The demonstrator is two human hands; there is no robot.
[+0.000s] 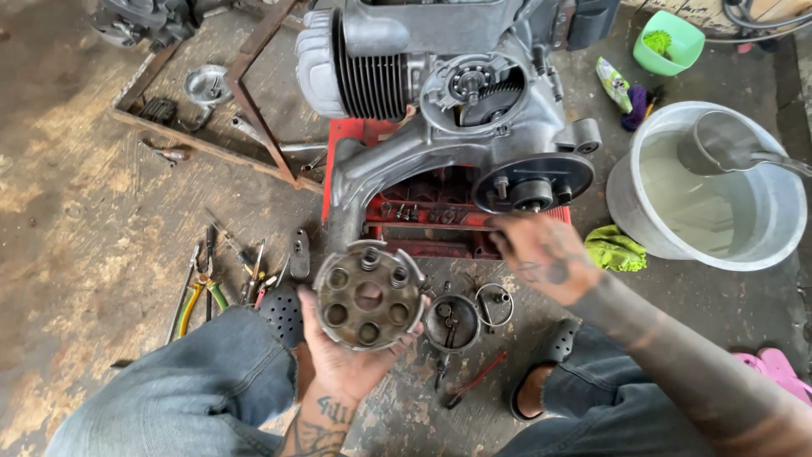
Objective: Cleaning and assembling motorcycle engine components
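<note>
The left hand cups a round steel clutch plate from beneath, just below the engine; it looks heavy, rigid and greasy, best gripped by its rim. The right hand, blurred, reaches toward the engine's hub, its grip unreadable

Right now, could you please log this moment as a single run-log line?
left hand: holds round clutch plate | right hand: blurred, at red tool tray | engine on tray

Blue denim jeans, dark perforated clogs, bare tattooed forearms, tattooed left hand, tattooed right hand
</note>
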